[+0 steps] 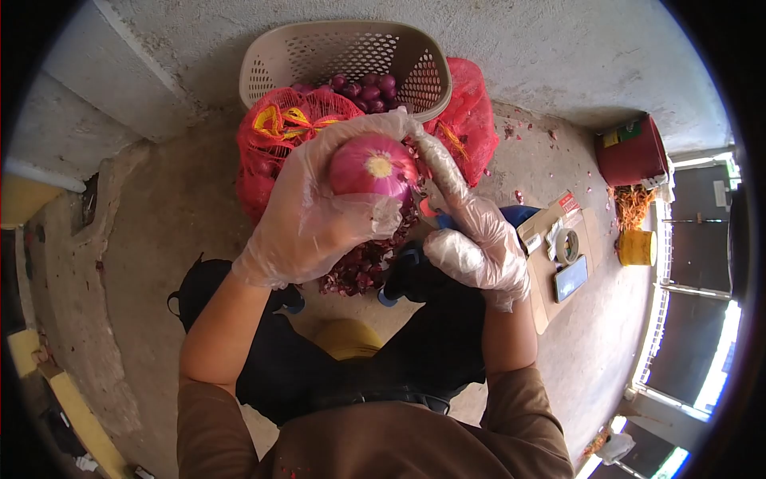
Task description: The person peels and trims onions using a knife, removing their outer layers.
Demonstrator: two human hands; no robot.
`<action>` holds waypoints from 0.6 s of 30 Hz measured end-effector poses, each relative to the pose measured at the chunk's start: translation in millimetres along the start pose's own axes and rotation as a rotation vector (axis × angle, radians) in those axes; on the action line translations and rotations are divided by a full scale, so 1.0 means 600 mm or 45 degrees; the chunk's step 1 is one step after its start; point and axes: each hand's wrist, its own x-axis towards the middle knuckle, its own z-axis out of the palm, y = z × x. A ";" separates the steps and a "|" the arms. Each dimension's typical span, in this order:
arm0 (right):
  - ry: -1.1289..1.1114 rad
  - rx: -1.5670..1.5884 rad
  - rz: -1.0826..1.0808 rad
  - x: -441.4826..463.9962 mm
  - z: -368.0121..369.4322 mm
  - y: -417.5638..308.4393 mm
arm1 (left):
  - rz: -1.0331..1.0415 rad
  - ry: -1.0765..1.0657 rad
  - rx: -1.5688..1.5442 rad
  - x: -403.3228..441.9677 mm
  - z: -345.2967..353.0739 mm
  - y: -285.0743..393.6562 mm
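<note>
A large purple-red onion (pixel 369 169) with its pale root end facing up sits in my left hand (pixel 307 211), whose gloved fingers wrap round its left side and underside. My right hand (pixel 477 231), also in a clear plastic glove, is at the onion's right, with its forefinger reaching up to the onion's upper edge and the other fingers curled in. Something small and red-orange shows beside the right palm; whether that hand grips it is unclear. Below the hands, dark red onion skins (pixel 359 267) lie in a heap between my feet.
Against the wall stands a beige basket (pixel 319 40) with smaller onions (pixel 371 92). Red mesh sacks flank its front (pixel 259 172) and right side (pixel 475 120). At the right, cardboard (pixel 542 291) bears a tape roll (pixel 567 246) and a phone (pixel 570 279); beyond are a dark red bucket (pixel 630 152) and yellow container (pixel 637 248).
</note>
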 end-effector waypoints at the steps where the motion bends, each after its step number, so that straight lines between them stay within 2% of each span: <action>1: -0.002 -0.077 -0.034 -0.001 0.001 0.001 | -0.037 -0.012 -0.021 -0.001 0.001 0.002; 5: -0.016 -0.089 0.020 -0.002 0.000 -0.004 | -0.228 -0.043 0.008 -0.003 -0.001 0.008; 11: 0.050 -0.121 -0.103 0.008 0.010 0.019 | -0.368 -0.050 0.012 -0.007 -0.009 0.003; 16: 0.041 -0.016 0.198 0.008 -0.007 0.007 | -0.461 -0.089 -0.177 -0.016 -0.017 0.004; 18: 0.111 0.038 0.182 0.005 -0.009 0.006 | -0.457 -0.053 -0.218 -0.019 -0.017 0.000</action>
